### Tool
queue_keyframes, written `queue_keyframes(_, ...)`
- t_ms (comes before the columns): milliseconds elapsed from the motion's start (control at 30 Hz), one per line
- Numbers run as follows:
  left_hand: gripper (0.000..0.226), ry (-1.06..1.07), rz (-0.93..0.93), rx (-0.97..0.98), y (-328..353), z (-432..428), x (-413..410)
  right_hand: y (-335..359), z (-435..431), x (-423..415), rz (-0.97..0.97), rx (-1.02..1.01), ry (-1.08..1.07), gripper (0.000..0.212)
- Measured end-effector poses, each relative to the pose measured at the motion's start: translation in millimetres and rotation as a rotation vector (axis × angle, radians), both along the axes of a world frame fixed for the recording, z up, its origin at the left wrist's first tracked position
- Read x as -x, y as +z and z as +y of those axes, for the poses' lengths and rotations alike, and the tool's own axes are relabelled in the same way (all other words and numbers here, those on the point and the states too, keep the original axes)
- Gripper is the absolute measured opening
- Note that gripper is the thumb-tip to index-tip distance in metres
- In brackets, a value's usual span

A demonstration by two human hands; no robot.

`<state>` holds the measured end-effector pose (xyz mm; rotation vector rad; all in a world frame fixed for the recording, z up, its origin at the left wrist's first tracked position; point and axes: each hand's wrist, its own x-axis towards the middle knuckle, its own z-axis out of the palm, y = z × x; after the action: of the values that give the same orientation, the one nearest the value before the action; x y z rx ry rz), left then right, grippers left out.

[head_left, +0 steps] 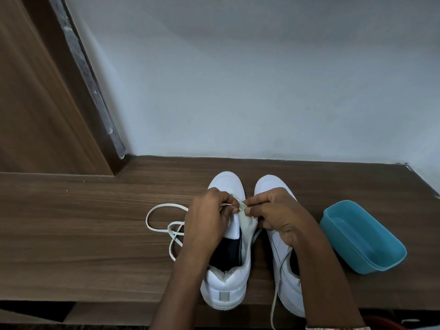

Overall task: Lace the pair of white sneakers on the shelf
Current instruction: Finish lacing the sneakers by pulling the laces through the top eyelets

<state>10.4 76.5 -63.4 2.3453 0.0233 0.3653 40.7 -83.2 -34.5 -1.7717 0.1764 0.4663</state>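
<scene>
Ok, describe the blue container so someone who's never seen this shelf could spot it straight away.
Start at the dark wooden shelf under the pale wall and find the pair of white sneakers being laced. Just right of the right-hand shoe, beside the right hand, sits the blue container. It's the only coloured item: an open, rounded-rectangular teal plastic tub, tilted, nothing visible inside.

Bare forearms; a beaded bracelet (338,327) circles the right wrist.

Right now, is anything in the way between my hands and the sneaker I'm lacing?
Nothing visible. The left hand and right hand are already on the left sneaker, pinching its lace. The blue tub sits off to the right.
</scene>
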Motion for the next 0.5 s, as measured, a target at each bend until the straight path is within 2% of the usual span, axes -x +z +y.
queue_keyframes(100, 0.011, 0.006, -0.012, -0.003, 0, -2, 1, 2, 0, 1, -0.003, -0.059, 0.008, 0.011)
queue_keyframes(233, 0.014, 0.064, 0.005, 0.205, -2, 1, 0, 4, -3, 3, 0.014, -0.138, 0.021, 0.014)
queue_keyframes(333, 0.018, 0.083, 0.030, 0.275, -3, 3, 1, 2, 3, 5, -0.046, -0.038, 0.005, 0.009)
queue_keyframes(400, 0.019, 0.049, 0.045, 0.324, -1, 6, 1, 0, 8, 5, -0.106, 0.047, -0.017, 0.013)
queue_keyframes(500, 0.022, 0.032, 0.035, 0.356, 4, 14, 2, 0, 12, 7, -0.178, 0.077, -0.057, 0.013)
